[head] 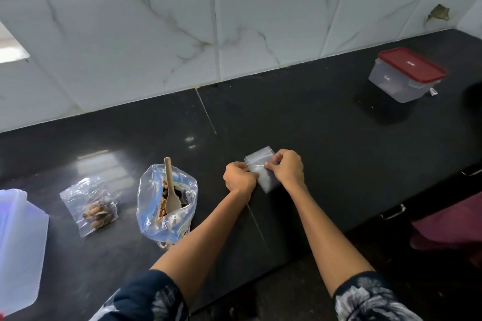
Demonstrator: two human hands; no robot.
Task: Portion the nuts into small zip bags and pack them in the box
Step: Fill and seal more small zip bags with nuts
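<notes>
An empty small clear zip bag (263,174) lies on the black counter (326,138) between my hands. My left hand (238,176) pinches its left side near the zip strip, and my right hand (287,167) pinches the strip from the right. To the left stands a large open plastic bag of nuts (167,206) with a wooden spoon (171,190) sticking out of it. Further left lies a small zip bag holding nuts (91,206). A clear box with a red lid (407,74), shut, sits at the far right by the wall.
A translucent white plastic container (18,247) stands at the left edge. The tiled wall (208,34) runs behind the counter. The counter's front edge, with drawer handles (393,211), runs diagonally at the right, and a maroon object (451,224) lies beyond it.
</notes>
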